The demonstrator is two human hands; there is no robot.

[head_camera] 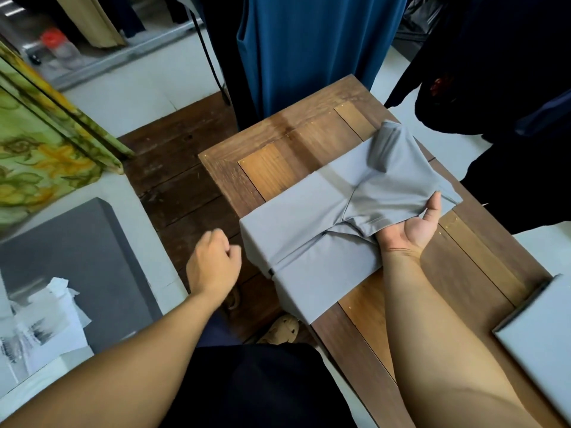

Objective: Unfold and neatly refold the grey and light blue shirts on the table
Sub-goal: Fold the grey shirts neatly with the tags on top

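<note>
Hovering just off the left edge of the brown wooden tabletop, the left hand is curled into an empty fist. The soft grey shirt lies half folded mid-tabletop, drooping over that edge. The right hand is palm up, fingers tucked under a lifted flap, thumb pinching it. A pale blue folded shirt sits far right.

A person, seen looking down along their own body. Both arms are bare from the left hand and the right hand back to the lower edge of the view. A loose black garment covers the middle of the body. A strip of navy blue cloth shows just beyond it. One foot wears a tan, woven-looking shoe.
</note>
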